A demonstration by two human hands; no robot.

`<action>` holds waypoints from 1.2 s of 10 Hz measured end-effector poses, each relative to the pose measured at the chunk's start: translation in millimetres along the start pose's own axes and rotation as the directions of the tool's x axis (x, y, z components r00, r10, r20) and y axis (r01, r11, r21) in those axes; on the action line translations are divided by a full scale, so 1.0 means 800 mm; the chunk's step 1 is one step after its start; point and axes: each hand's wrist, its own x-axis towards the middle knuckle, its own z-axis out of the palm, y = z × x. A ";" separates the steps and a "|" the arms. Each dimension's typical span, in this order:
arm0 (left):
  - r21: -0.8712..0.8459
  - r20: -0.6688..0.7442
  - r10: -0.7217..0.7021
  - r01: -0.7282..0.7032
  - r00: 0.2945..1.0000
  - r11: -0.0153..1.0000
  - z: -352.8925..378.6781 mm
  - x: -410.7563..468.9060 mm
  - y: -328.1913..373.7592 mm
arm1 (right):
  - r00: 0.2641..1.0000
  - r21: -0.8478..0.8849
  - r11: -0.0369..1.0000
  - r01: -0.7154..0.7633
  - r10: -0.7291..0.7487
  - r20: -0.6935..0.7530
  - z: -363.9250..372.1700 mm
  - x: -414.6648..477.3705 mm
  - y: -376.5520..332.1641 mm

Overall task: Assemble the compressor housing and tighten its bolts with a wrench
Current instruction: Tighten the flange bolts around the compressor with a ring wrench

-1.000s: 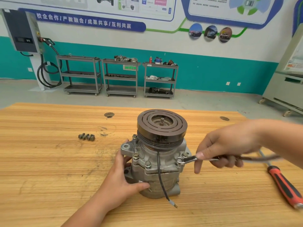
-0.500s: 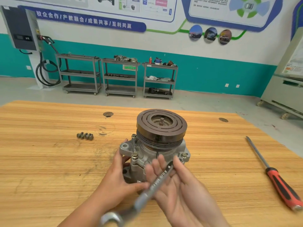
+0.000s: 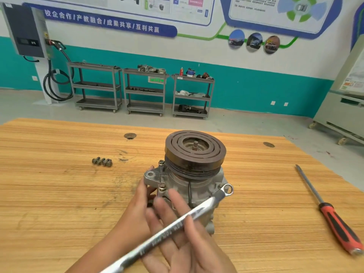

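Right hand (image 3: 183,243), nearest the camera, palm up with fingers stretched almost straight; a blurred silver wrench (image 3: 169,228) lies slanted across them. Its ring end sits just beside a flange bolt (image 3: 220,186) on the compressor's right side, not clearly on it. Left hand (image 3: 136,209) grips the compressor (image 3: 195,154) from the left, its fingers partly hidden. The compressor stands upright, dark pulley on top, in the middle of a wooden table (image 3: 59,194). Loose bolts (image 3: 102,161) lie in a row to its left. A red-handled screwdriver (image 3: 331,213) lies well apart on the right.
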 end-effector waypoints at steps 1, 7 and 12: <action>0.041 0.032 0.003 -0.004 0.999 0.999 -0.008 0.005 -0.011 | 0.995 -0.216 0.974 0.069 -0.052 0.084 -0.041 0.001 -0.001; -0.017 0.088 -0.018 0.019 0.996 1.000 -0.011 0.007 -0.011 | 0.883 -0.208 -0.946 0.250 0.134 0.450 -0.015 0.018 -0.240; -0.023 0.082 -0.008 0.010 0.997 1.000 -0.011 0.009 -0.012 | 0.981 -0.543 -0.831 0.122 0.184 -0.061 0.023 0.031 -0.241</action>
